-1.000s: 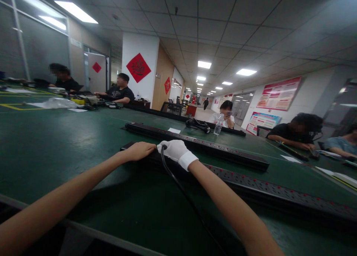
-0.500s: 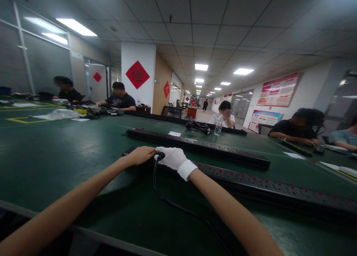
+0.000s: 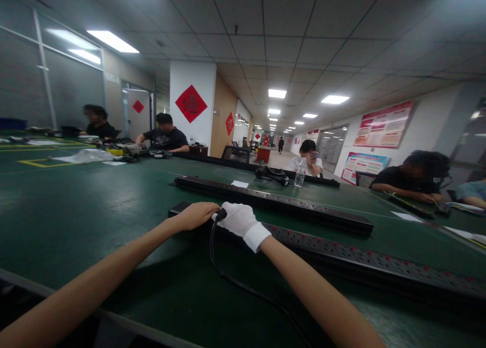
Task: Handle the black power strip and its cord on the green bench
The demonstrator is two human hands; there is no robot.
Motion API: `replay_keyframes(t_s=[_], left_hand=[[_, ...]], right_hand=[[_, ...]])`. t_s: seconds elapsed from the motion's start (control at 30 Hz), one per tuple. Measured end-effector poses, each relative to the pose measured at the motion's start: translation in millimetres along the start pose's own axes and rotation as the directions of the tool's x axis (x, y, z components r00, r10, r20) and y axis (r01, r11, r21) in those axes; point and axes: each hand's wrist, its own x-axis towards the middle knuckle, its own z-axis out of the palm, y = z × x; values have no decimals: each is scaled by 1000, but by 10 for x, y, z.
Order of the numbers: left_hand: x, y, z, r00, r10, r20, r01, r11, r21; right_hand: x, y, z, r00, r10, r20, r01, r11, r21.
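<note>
A long black power strip (image 3: 341, 254) with red-marked sockets runs from the middle of the green table toward the right edge. My right hand (image 3: 237, 219), in a white glove, is closed around a black plug (image 3: 220, 215) at the strip's left part. From the plug a black cable (image 3: 228, 278) loops down toward me. My bare left hand (image 3: 197, 215) lies over the strip near its left end, fingers bent onto it with the tips close to the plug. Those fingertips are partly hidden, as is the socket under the plug.
A second power strip (image 3: 273, 202) lies just behind, with a white paper (image 3: 240, 184) past it. Farther back are a bundled black cable (image 3: 272, 175), a water bottle (image 3: 299, 175) and another long black strip (image 3: 216, 162). Other people sit around the table; a plastic bag (image 3: 91, 156) lies left.
The view has shifted slightly, so everything sits a little more to the right and lower. Both hands stay at the plug and strip, with no clear change of grip.
</note>
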Motion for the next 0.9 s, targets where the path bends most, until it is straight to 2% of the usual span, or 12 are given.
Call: replay_keyframes(t_s=[0.23, 0.37, 0.63, 0.9], left_hand=[[-18, 3, 1, 999, 40, -30, -39, 999, 20], [-19, 13, -4, 995, 76, -65, -78, 997, -26], [9, 18, -16, 985, 132, -107, -147, 977, -152], [-11, 37, -1, 982, 102, -156, -120, 986, -112]], right_hand=[[-5, -23, -49, 1000, 21, 8, -21, 1000, 2], [10, -10, -16, 1000, 28, 7, -28, 1000, -6], [28, 21, 111, 996, 21, -87, -22, 1000, -6], [12, -21, 30, 998, 38, -51, -38, 999, -13]])
